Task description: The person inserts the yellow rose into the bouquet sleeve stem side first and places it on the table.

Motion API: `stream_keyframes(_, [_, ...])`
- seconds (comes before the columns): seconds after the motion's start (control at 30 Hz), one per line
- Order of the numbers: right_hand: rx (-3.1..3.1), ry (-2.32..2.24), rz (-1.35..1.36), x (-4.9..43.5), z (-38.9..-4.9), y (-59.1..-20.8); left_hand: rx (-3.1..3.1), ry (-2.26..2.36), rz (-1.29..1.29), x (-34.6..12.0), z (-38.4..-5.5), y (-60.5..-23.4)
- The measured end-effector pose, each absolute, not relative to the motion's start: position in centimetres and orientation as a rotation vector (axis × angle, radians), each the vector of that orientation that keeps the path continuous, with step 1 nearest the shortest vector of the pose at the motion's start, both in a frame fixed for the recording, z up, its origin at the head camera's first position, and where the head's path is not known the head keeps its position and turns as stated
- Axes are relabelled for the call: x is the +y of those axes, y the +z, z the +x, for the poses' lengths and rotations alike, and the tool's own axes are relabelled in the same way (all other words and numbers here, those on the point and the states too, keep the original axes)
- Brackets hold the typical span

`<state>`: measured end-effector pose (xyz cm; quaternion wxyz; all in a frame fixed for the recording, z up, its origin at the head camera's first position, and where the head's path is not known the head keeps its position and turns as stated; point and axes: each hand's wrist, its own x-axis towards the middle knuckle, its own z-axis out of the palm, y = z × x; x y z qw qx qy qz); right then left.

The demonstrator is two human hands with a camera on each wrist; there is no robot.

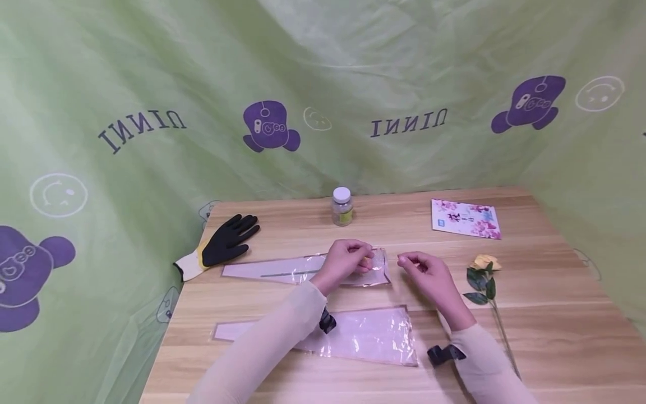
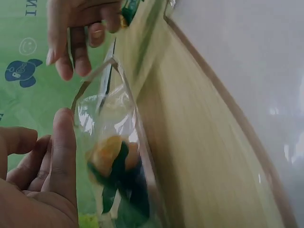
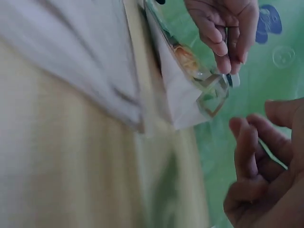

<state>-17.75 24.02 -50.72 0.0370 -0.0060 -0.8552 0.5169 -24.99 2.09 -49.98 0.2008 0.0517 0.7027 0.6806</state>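
Note:
My left hand (image 1: 348, 259) is at the wide end of a clear flower sleeve (image 1: 381, 268) with a pale backing, its fingertips pinching the edge of the mouth. Inside the sleeve is a yellow-orange artificial rose (image 2: 111, 154) with dark green leaves; its green stem (image 1: 292, 274) runs toward the narrow end. In the right wrist view, the clear film stands away from the white backing (image 3: 178, 92) at the mouth. My right hand (image 1: 429, 275) hovers just right of that mouth, fingers loosely bent, holding nothing.
A second flat sleeve (image 1: 370, 336) lies nearer me, partly under my left forearm. On the right lies another yellow rose (image 1: 485, 262). A black-palmed glove (image 1: 222, 244) is at the left, a white-capped jar (image 1: 342, 207) at the back, a floral-printed packet (image 1: 466, 219) at back right.

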Motion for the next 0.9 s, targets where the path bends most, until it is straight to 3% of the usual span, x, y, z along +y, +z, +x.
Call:
stream_keyframes(0.17, [-2.822, 1.038, 0.006, 21.7, -20.1, -49.0, 2.130, 1.740, 0.288, 0.1, -24.5, -49.6])
stream_keyframes(0.3, [-2.946, 0.869, 0.021, 20.6, -21.2, -48.7, 2.197, 1.633, 0.351, -0.7, -24.1, -49.8])
stream_keyframes(0.43, [-2.932, 1.060, -0.001, 20.4, -21.9, -48.8, 2.233, 1.614, 0.362, -1.3, -24.1, -49.9])
stream_keyframes(0.7, [-2.661, 1.886, -0.288, 21.3, -22.8, -50.1, 2.254, 1.633, 0.319, -1.6, -24.5, -50.3])
stream_keyframes(0.9, [-2.694, 1.788, -0.235, 22.1, -21.4, -49.8, 2.351, 1.539, 0.509, -2.1, -23.4, -49.6])
